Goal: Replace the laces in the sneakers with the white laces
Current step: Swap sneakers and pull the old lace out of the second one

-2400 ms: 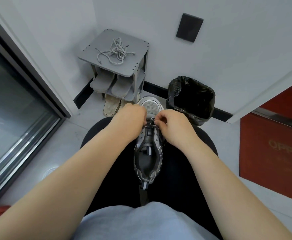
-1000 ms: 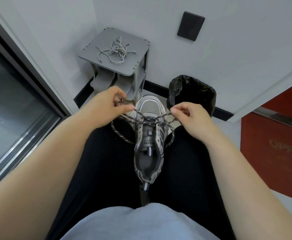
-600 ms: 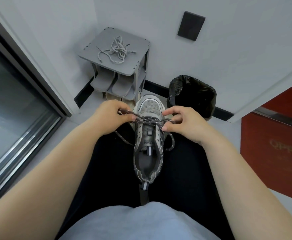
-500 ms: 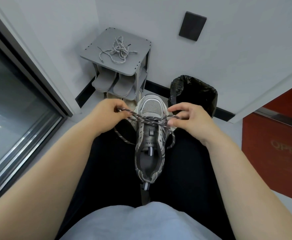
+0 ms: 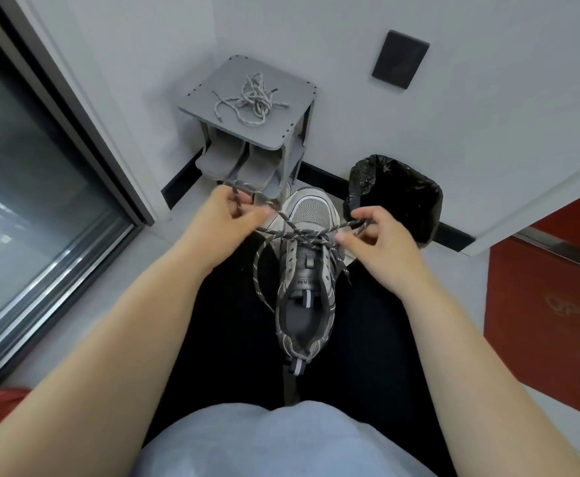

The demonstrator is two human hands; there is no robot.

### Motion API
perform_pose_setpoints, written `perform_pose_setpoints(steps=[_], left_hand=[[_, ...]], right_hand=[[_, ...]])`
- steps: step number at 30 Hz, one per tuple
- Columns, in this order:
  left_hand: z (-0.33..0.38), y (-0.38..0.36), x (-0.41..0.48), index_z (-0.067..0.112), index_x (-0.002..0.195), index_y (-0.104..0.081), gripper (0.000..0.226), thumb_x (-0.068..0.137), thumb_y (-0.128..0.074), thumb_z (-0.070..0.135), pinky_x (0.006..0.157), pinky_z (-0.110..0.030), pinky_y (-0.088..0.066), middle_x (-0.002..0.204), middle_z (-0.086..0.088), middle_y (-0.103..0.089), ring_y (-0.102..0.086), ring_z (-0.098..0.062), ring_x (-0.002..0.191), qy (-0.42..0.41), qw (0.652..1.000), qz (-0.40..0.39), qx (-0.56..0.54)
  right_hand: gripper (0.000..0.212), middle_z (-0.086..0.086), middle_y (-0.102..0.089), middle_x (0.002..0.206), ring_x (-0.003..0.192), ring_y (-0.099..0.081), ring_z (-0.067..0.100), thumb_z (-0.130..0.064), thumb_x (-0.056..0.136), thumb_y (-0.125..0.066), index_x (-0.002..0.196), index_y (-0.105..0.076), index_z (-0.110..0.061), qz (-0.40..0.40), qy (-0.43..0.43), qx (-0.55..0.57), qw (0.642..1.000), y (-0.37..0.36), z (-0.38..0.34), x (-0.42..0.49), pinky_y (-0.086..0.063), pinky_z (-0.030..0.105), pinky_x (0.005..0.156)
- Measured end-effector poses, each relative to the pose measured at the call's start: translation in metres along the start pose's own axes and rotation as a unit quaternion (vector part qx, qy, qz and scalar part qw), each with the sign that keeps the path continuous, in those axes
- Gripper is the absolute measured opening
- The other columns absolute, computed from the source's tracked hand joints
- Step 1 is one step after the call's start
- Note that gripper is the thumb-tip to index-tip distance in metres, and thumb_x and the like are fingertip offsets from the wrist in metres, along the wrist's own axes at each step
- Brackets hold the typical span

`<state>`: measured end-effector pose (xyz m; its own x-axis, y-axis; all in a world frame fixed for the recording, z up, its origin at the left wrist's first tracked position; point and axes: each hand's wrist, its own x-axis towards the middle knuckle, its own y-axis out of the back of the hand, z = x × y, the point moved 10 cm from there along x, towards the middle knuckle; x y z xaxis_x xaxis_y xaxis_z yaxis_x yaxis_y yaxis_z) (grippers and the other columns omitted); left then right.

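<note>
Grey mesh-and-leather sneaker (image 5: pixel 307 282) lies on the person's lap, on black trousers (image 5: pixel 233 339), toe pointing away, heel towards the body. A dark speckled cord lace (image 5: pixel 254 270) is threaded only through the eyelets nearest the toe; the eyelets below are bare.

Left hand (image 5: pixel 225 220): thumb and fingers pinch one end of the dark lace, drawn out to the left. A slack loop hangs down beside the shoe's left flank.

Right hand (image 5: pixel 383 237): thumb and forefinger pinch the other end, pulled out to the right; the other fingers are curled under.

Pale grey-white tangled laces (image 5: pixel 252 99) sit in a loose heap on top of a small grey shoe rack (image 5: pixel 292 108) against the far wall, well apart from both hands. A pair of grey slippers (image 5: pixel 220 158) is on the shelf under it. A bin lined with a black bag (image 5: pixel 395 194) stands just right of the rack.
</note>
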<state>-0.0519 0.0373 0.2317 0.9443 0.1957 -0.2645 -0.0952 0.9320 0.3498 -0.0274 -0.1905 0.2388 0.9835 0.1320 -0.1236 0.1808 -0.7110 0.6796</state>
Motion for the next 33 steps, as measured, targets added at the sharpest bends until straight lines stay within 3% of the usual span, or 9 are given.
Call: perform_pose_setpoints(steps=[3,6,13,16,19,23,27,30,33], left_hand=[[0.002,-0.021,-0.005,0.018,0.102,-0.063,0.024,0.081,-0.069,0.026,0.071,-0.006,-0.036,0.093,0.008,-0.068,-0.059,0.001,0.086,-0.032,0.987,-0.103,0.118],[0.003,-0.019,-0.004,0.016,0.09,-0.07,0.01,0.084,-0.066,0.022,0.072,-0.011,-0.04,0.084,0.003,-0.069,-0.061,-0.007,0.079,-0.039,0.988,-0.081,0.124],[-0.012,0.023,0.001,0.025,0.076,-0.063,0.024,0.09,-0.051,0.009,0.073,-0.029,-0.042,0.07,0.003,-0.061,-0.054,-0.012,0.068,0.025,0.999,0.016,-0.018],[-0.019,0.022,-0.002,0.021,0.094,-0.061,0.011,0.088,-0.057,0.013,0.074,-0.027,-0.044,0.08,0.003,-0.059,-0.054,-0.015,0.077,0.053,0.998,-0.016,-0.025],[-0.001,0.026,-0.009,0.022,0.122,-0.044,0.051,0.078,-0.069,0.012,0.086,-0.024,-0.041,0.103,0.002,-0.053,-0.05,-0.014,0.096,-0.042,0.997,0.029,0.05],[0.063,0.009,-0.04,0.032,0.094,-0.063,0.03,0.072,-0.057,0.012,0.094,-0.038,-0.033,0.097,0.013,-0.053,-0.046,-0.02,0.103,-0.31,0.922,0.1,0.208],[0.055,-0.038,-0.034,0.033,0.097,-0.067,0.016,0.085,-0.061,0.023,0.088,-0.028,-0.013,0.103,0.015,-0.063,-0.037,-0.016,0.109,-0.284,0.881,0.011,0.378],[0.04,-0.047,-0.024,0.032,0.104,-0.062,0.018,0.087,-0.058,0.03,0.09,-0.027,-0.012,0.107,0.013,-0.063,-0.036,-0.015,0.112,-0.253,0.88,0.016,0.401],[0.036,-0.041,-0.018,0.032,0.097,-0.067,0.014,0.086,-0.06,0.034,0.083,-0.024,-0.012,0.09,0.011,-0.066,-0.037,-0.015,0.105,-0.234,0.9,0.036,0.367]], right_hand=[[0.035,-0.004,-0.067,0.079,0.085,-0.061,0.012,-0.033,0.081,-0.068,0.113,-0.053,-0.033,-0.033,0.031,-0.05,0.998,-0.01,-0.01,-0.002,-0.047,0.031,0.08],[0.033,0.002,-0.068,0.077,0.08,-0.063,0.013,-0.021,0.081,-0.068,0.107,-0.055,-0.037,-0.018,0.077,0.0,0.997,-0.006,-0.02,-0.006,-0.048,0.03,0.081],[0.042,-0.011,-0.056,0.058,0.065,-0.055,0.002,-0.005,0.093,-0.05,0.124,-0.042,-0.032,0.227,0.047,0.312,0.921,0.054,0.009,-0.026,-0.046,0.025,0.089],[0.039,-0.006,-0.044,0.053,0.056,-0.044,0.002,-0.014,0.091,-0.057,0.126,-0.046,-0.029,0.22,0.067,0.214,0.949,0.051,-0.003,-0.033,-0.043,0.014,0.077],[0.023,-0.014,-0.038,0.065,0.062,-0.041,0.002,-0.022,0.086,-0.065,0.108,-0.062,-0.025,0.246,0.123,0.065,0.959,0.05,-0.024,-0.041,-0.037,0.012,0.069],[0.008,-0.001,-0.051,0.088,0.088,-0.04,0.014,-0.026,0.079,-0.071,0.085,-0.074,-0.022,0.228,0.172,-0.114,0.952,0.033,-0.035,-0.039,-0.032,0.029,0.082],[0.014,-0.007,-0.064,0.101,0.107,-0.045,0.023,-0.035,0.085,-0.063,0.093,-0.073,-0.027,0.084,0.152,-0.276,0.945,-0.002,-0.033,-0.027,-0.017,0.036,0.105],[0.015,-0.011,-0.066,0.095,0.103,-0.05,0.013,-0.034,0.09,-0.056,0.088,-0.07,-0.027,0.084,0.146,-0.207,0.964,0.002,-0.034,-0.026,-0.008,0.034,0.112],[0.011,-0.016,-0.061,0.083,0.084,-0.056,0.005,-0.023,0.091,-0.055,0.083,-0.061,-0.024,0.216,0.133,0.016,0.967,0.039,-0.024,-0.035,-0.039,0.031,0.095]])
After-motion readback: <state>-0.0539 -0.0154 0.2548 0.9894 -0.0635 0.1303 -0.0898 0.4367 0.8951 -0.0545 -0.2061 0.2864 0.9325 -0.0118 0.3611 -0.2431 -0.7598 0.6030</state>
